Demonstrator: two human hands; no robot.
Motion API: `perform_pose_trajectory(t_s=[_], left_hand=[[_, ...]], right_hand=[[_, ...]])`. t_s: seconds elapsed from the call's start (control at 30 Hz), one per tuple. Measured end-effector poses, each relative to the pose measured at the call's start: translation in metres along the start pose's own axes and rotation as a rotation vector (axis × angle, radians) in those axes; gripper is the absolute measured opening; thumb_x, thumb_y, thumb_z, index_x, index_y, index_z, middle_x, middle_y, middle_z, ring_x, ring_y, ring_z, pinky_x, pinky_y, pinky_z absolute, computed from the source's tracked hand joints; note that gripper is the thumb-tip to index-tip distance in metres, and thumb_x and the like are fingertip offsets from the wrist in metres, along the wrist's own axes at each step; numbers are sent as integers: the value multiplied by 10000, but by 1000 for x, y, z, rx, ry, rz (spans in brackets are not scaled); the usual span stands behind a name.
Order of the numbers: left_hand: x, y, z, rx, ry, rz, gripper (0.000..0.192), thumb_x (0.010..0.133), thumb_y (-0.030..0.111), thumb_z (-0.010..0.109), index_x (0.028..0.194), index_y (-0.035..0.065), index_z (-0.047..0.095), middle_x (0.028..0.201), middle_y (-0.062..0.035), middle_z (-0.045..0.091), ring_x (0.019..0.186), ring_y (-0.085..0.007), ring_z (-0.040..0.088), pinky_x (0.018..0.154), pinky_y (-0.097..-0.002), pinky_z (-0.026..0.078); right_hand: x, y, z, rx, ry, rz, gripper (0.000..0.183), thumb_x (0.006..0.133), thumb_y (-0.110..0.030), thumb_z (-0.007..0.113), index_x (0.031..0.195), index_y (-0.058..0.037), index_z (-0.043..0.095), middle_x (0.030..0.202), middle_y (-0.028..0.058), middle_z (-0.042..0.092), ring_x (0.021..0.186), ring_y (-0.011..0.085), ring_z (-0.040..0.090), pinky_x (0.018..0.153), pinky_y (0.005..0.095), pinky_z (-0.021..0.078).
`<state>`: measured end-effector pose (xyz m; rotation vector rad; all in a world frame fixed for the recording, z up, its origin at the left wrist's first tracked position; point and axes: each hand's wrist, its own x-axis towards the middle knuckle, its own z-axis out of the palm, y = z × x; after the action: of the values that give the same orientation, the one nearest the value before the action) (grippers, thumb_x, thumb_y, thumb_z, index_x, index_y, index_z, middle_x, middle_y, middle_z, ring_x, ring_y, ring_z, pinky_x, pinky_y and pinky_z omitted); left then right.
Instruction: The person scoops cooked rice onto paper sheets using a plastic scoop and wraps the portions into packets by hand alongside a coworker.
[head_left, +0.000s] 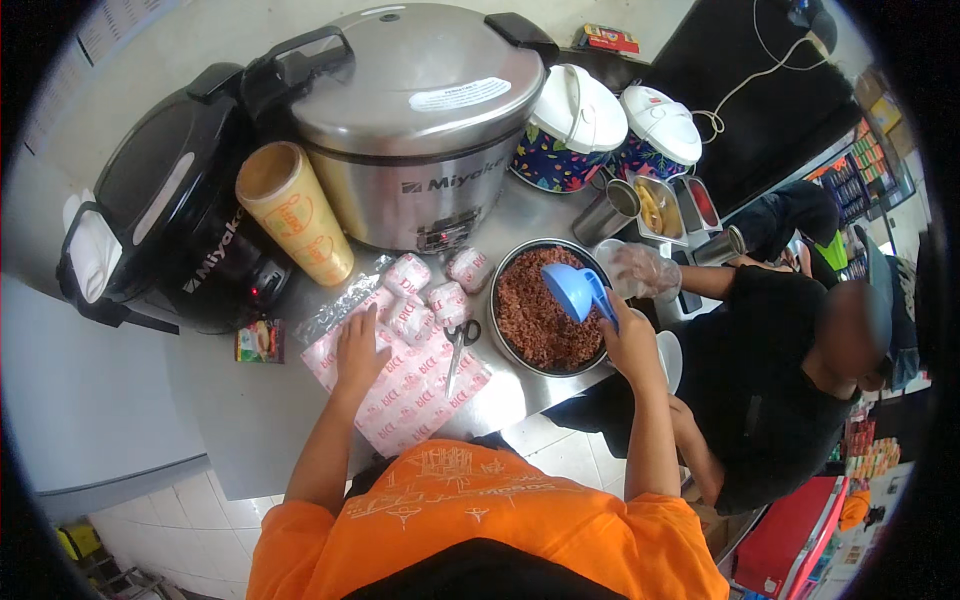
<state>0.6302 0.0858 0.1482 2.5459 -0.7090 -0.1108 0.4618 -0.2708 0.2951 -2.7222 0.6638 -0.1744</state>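
My right hand (631, 337) grips the handle of a blue plastic scoop (568, 291), tilted over a round metal pot of reddish-brown rice (536, 330). The inside of the scoop is turned away from view. My left hand (363, 346) lies with its fingers apart on a stack of printed pink-and-white wrapping paper (420, 397). Several wrapped rice balls (411, 320) sit together on and beside the back of the paper, left of the pot. Black-handled scissors (455, 360) rest on the paper between the balls and the pot. Clear plastic film (330, 309) pokes out behind my left hand.
Two Miyako rice cookers (420, 187) (187, 217) and a yellow cardboard tube (296, 217) stand behind. White-lidded pails (577, 112), a steel cup (609, 211) and food trays (660, 206) are at the back right. A co-worker's gloved hand (643, 270) is close beside the pot.
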Motion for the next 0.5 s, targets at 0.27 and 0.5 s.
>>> perform_pose_trajectory(t_s=[0.27, 0.5], left_hand=[[9, 125, 13, -558, -186, 50, 882, 680, 233, 763, 1385, 20, 276, 1210, -182, 496, 1147, -342, 449, 965, -402, 364], [9, 163, 51, -307, -100, 81, 1145, 570, 300, 835, 1406, -50, 135, 1355, -254, 349, 1243, -378, 370, 1028, -424, 318]], right_hand=[[13, 13, 29, -260, -86, -150, 563, 818, -184, 588, 1341, -108, 391, 708, 186, 622, 627, 375, 619, 570, 474, 472], [6, 1, 48, -551, -112, -428, 617, 811, -164, 532, 1384, -80, 318, 691, 146, 630, 537, 288, 633, 465, 406, 504]])
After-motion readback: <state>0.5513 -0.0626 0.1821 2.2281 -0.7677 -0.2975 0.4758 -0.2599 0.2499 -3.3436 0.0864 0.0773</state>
